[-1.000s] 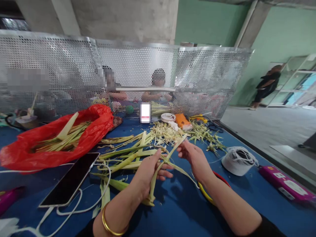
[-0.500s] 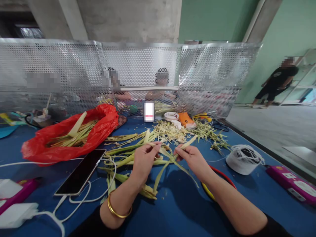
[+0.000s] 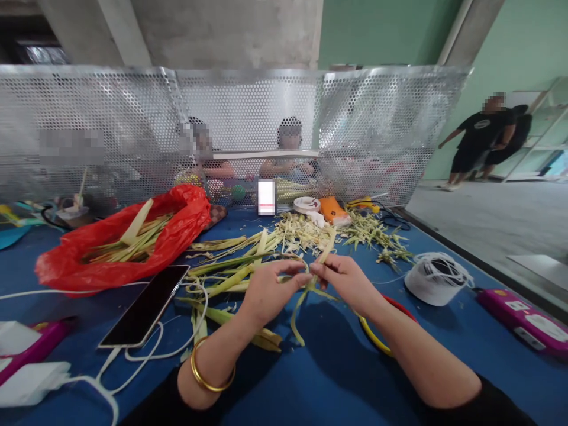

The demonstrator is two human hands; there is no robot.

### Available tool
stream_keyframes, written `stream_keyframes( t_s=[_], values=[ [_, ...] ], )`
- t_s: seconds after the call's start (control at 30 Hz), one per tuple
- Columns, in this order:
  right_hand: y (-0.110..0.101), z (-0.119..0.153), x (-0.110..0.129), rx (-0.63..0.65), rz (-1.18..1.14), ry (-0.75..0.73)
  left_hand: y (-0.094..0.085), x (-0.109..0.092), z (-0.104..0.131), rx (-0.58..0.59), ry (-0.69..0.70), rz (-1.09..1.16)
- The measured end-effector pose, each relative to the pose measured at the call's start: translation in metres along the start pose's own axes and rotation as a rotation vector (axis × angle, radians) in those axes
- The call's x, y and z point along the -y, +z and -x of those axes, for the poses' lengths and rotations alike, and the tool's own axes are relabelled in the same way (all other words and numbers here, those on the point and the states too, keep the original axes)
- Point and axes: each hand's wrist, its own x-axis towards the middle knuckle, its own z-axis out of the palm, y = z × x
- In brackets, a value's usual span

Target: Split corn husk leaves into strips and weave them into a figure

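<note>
Both hands meet above the blue table (image 3: 337,378). My right hand (image 3: 344,278) pinches pale green leaf strips (image 3: 298,322); one end points up past the fingers and others hang below. My left hand (image 3: 277,287) touches the same strips from the left, its thumb and fingertips closed near the crossing point. The exact grip between the fingertips is partly hidden. Long husk leaves (image 3: 231,281) lie behind and beneath my left hand. A heap of pale scraps (image 3: 306,234) lies beyond the hands.
A red plastic bag (image 3: 119,269) with leaves and a black phone (image 3: 146,307) with white cables lie left. White cord roll (image 3: 432,284), purple power strip (image 3: 523,319) and red and yellow rings (image 3: 377,340) are right. People sit behind a perforated screen (image 3: 248,112); others walk at right.
My left hand has moved right to meet my right hand at the strips, which have shifted and now point more upright. The person at right has moved, revealing another person behind.
</note>
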Motion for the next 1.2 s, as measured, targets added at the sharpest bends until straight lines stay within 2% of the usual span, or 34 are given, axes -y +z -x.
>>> stream_keyframes(
  t_s=[0.03,0.1,0.13,0.23,0.3,0.33,0.43,0.53,0.6,0.7,0.8,0.93,1.07,1.17,1.2],
  values=[
    [0.001,0.001,0.0,0.022,0.011,-0.017,0.003,-0.001,0.002,0.096,-0.02,0.026],
    [0.003,0.002,0.001,0.015,0.007,-0.06,0.009,-0.001,0.004,0.186,-0.085,0.102],
    [0.003,0.002,0.002,-0.019,0.009,-0.089,0.011,-0.001,0.004,0.176,-0.114,0.153],
    [-0.001,0.004,0.006,-0.155,0.155,-0.179,0.013,-0.001,0.003,0.03,-0.205,0.328],
    [-0.004,0.004,0.006,-0.165,0.34,-0.268,0.012,-0.003,0.002,-0.029,-0.278,0.428],
    [-0.006,0.004,0.006,-0.151,0.421,-0.323,0.011,-0.004,0.002,-0.024,-0.321,0.466],
    [-0.009,0.002,0.003,-0.107,0.551,-0.468,0.007,-0.007,0.004,0.092,-0.431,0.552],
    [-0.014,-0.001,0.002,-0.039,0.579,-0.539,0.006,-0.006,0.006,0.219,-0.502,0.599],
    [-0.018,-0.001,0.003,-0.002,0.578,-0.584,0.006,-0.006,0.006,0.259,-0.515,0.591],
    [-0.022,0.001,0.009,0.026,0.534,-0.59,0.008,-0.007,0.006,0.249,-0.5,0.537],
    [-0.021,0.004,0.014,0.005,0.44,-0.493,0.012,-0.008,0.008,0.247,-0.466,0.441],
    [-0.01,0.008,0.015,-0.08,0.458,-0.406,0.026,-0.004,0.015,0.343,-0.362,0.22],
    [0.003,0.013,0.016,-0.048,0.48,-0.56,0.036,0.0,0.019,0.389,-0.323,0.177],
    [0.008,0.019,0.019,-0.069,0.487,-0.713,0.03,0.0,0.013,0.31,-0.384,0.335],
    [0.009,0.02,0.02,-0.083,0.508,-0.75,0.026,0.0,0.011,0.249,-0.426,0.398]
  ],
)
